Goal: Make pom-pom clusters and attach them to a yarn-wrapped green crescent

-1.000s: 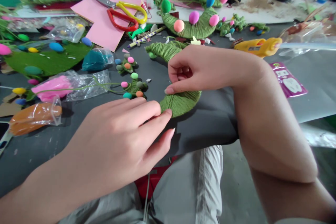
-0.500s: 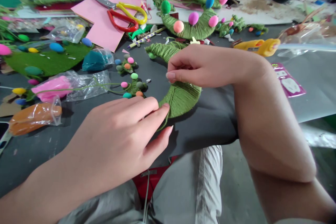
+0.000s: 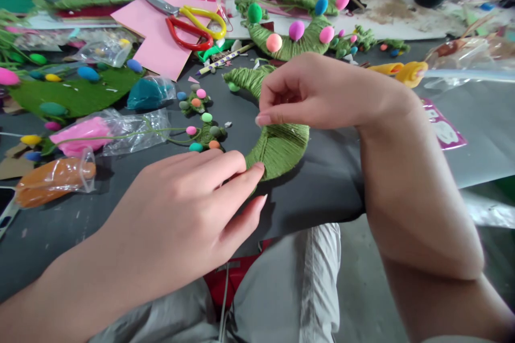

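A crescent wrapped in green yarn [image 3: 281, 153] lies on the dark tabletop, with a small green ball near its upper tip. My left hand [image 3: 193, 198] rests over the crescent's lower end. Its fingers are stretched out and press on the yarn, the thumb standing apart, and the covered tip is hidden. Above the crescent's middle is my right hand [image 3: 309, 94], wrist bent and fingers curled into a pinch. Whatever sits between those fingertips is hidden. Small green clusters with coloured balls [image 3: 207, 131] lie just left of the crescent.
Scissors with red and yellow handles [image 3: 189, 27] lie on pink paper [image 3: 151, 56]. Behind the crescent stands another green crescent with coloured balls [image 3: 295, 49]. Bagged pink clay [image 3: 84, 134] and orange clay [image 3: 54, 177] are at left; a yellow tool [image 3: 412, 72] is at right.
My right hand has shifted very slightly, its fingers lifting a little. My left fingertips have slid slightly right along the crescent. The loose yarn strand below them shows less now.
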{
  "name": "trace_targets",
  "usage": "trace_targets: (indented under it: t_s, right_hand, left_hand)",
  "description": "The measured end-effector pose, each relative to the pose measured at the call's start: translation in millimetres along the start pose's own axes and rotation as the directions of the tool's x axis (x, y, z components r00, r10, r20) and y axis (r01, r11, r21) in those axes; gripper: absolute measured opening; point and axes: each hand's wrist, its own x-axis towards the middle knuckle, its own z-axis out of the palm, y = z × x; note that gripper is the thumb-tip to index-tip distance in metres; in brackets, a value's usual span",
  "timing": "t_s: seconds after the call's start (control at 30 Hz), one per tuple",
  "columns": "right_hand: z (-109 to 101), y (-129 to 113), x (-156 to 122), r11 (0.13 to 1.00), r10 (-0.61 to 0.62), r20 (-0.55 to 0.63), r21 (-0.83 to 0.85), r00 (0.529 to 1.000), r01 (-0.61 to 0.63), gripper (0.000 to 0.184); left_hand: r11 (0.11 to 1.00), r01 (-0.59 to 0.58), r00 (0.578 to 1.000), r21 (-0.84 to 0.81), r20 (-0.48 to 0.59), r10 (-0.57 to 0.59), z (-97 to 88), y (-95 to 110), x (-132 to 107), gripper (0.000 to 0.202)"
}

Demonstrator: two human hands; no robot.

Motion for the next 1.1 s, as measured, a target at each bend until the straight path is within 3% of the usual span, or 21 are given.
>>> trace_targets:
  t_s: [0.07, 0.2, 0.37, 0.6, 0.77, 1.1]
  right_hand:
    - [0.3, 2.7, 0.5, 1.0, -0.019, 0.004, 0.005, 1.0, 0.019, 0.019]
    - [1.2, 3.1, 1.5, 0.997, 0.075, 0.018, -0.033, 0.997, -0.074, 0.038]
    - [2.9, 1.7, 4.5, 0.996, 0.09, -0.034, -0.022, 0.995, -0.091, 0.015]
    - [5.9, -0.4, 4.3, 0.999, 0.018, 0.064, -0.049, 0.998, -0.015, 0.031]
    - [6.1, -1.2, 4.3, 0.996, 0.082, 0.096, -0.036, 0.992, -0.079, 0.032]
    - [5.4, -2.6, 4.5, 0.992, 0.098, 0.13, -0.086, 0.987, -0.087, 0.034]
  left_hand:
    - [1.0, 0.004, 1.0, -0.001, -0.002, -0.004, -0.4, -0.1, -0.5, 0.025]
    - [0.999, 0.04, 0.999, 0.026, -0.019, -0.039, -0.8, 0.4, -0.8, 0.024]
    - [0.997, 0.057, 0.998, 0.048, -0.008, -0.057, 0.8, 1.1, -0.5, 0.03]
    - [0.999, 0.04, 0.999, 0.035, 0.033, -0.041, 3.4, 1.6, 1.0, 0.036]
    - [0.999, 0.032, 0.999, 0.028, 0.034, -0.033, 4.3, 1.6, 0.3, 0.033]
    - [0.999, 0.026, 1.0, 0.025, -0.005, -0.025, 0.7, 0.0, 0.0, 0.029]
